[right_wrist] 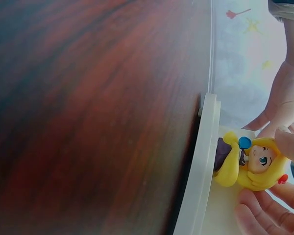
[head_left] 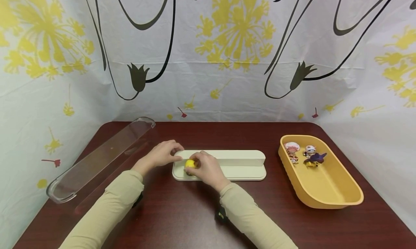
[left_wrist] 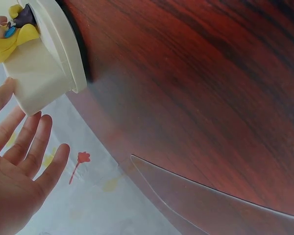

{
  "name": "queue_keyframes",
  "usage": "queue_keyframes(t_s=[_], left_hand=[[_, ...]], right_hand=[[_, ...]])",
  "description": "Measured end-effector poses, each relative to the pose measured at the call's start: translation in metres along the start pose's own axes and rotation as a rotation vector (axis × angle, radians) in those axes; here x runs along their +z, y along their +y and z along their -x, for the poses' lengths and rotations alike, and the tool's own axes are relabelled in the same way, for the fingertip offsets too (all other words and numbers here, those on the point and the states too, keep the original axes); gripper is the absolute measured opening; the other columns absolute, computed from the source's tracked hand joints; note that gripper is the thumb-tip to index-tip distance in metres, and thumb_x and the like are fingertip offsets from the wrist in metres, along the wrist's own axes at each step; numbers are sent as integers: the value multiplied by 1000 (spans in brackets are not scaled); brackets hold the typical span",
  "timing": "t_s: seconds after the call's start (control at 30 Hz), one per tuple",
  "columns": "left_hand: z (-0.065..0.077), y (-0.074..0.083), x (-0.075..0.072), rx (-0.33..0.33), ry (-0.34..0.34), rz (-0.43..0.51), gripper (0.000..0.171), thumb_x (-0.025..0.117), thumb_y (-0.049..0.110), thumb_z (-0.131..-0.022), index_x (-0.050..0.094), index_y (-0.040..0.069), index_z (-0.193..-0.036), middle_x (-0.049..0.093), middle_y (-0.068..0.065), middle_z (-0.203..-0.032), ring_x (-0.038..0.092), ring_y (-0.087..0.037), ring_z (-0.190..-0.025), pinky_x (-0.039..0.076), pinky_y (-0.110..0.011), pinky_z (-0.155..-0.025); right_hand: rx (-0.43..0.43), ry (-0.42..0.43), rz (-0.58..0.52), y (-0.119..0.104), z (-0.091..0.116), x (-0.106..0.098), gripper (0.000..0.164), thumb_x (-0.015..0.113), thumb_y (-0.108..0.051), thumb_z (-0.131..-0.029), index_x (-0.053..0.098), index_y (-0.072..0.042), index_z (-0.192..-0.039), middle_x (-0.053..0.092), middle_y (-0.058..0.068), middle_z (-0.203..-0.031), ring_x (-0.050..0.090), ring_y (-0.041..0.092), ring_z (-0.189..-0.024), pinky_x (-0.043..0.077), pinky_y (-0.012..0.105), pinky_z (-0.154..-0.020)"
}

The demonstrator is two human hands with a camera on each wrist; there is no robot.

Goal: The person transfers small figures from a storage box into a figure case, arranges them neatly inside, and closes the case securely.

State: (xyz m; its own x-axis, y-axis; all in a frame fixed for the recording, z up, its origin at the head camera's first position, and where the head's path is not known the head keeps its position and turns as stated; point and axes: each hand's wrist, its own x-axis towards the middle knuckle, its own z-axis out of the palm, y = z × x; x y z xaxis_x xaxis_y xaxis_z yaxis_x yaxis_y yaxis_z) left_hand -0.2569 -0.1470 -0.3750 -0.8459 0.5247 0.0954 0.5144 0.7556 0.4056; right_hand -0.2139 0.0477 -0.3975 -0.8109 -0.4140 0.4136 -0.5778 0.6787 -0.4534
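A small figurine with long yellow hair (right_wrist: 257,164) and a dark skirt stands on the lower front step of a cream two-step display stand (head_left: 242,173), near its left end. My right hand (head_left: 208,169) grips the figurine by its head, thumb on one side and fingers on the other. At the stand's left end is my left hand (head_left: 164,153); in the left wrist view its fingers (left_wrist: 34,152) are extended and spread, with the thumb tip at the edge of the raised step. In the head view, my right fingers hide part of the figurine.
A yellow tray (head_left: 328,184) on the right holds several small figurines, including a purple one (head_left: 316,158). A long clear plastic cover (head_left: 104,158) lies along the table's left edge. Patterned white cloth (head_left: 208,90) hangs behind the dark wooden table (head_left: 182,213).
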Motion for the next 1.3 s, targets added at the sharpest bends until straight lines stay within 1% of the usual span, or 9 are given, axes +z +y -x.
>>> queue_keyframes(t_s=[0.37, 0.53, 0.67, 0.9, 1.13, 1.3], left_hand=[[-1, 0, 1, 4, 2, 6, 28, 68, 27, -77, 62, 11, -100, 54, 2, -86, 54, -16, -81, 43, -30, -67], [-1, 0, 2, 6, 4, 5, 28, 68, 27, -77, 63, 11, -99, 53, 3, -86, 54, -17, -81, 43, -31, -67], [-1, 1, 2, 9, 5, 10, 28, 69, 27, -77, 63, 11, -99, 53, 3, -85, 54, -18, -81, 43, -31, -67], [0, 1, 1, 0, -4, 7, 28, 68, 27, -77, 63, 11, -100, 53, 3, -85, 53, -15, -81, 43, -31, -68], [1, 1, 1, -9, -10, -1, 29, 68, 28, -77, 63, 11, -100, 54, 3, -86, 53, -14, -81, 43, -31, -67], [0, 1, 0, -18, -13, -2, 29, 68, 28, -77, 63, 11, -101, 54, 3, -87, 53, -14, -81, 43, -32, -68]], right_hand=[[16, 0, 2, 1, 1, -1, 34, 74, -36, -68, 64, -11, -89, 53, -5, -75, 50, 9, -66, 40, 20, -59], [6, 9, 0, 3, 1, -4, 39, 74, -38, -67, 63, -9, -90, 56, -4, -77, 53, 9, -69, 42, 22, -62], [-7, 16, -7, 5, 3, -10, 41, 74, -40, -67, 63, -8, -92, 57, -2, -77, 55, 9, -68, 42, 21, -61], [0, 21, -27, 10, 4, -30, 40, 74, -37, -69, 64, -7, -94, 58, 2, -82, 58, 14, -69, 43, 22, -60], [5, 30, 5, 23, 0, -57, 35, 73, -33, -71, 65, -8, -95, 59, 3, -82, 56, 17, -70, 42, 26, -58], [54, 7, 43, 33, -5, -83, 36, 69, -37, -74, 64, -10, -97, 59, 3, -84, 57, 16, -71, 42, 28, -59]])
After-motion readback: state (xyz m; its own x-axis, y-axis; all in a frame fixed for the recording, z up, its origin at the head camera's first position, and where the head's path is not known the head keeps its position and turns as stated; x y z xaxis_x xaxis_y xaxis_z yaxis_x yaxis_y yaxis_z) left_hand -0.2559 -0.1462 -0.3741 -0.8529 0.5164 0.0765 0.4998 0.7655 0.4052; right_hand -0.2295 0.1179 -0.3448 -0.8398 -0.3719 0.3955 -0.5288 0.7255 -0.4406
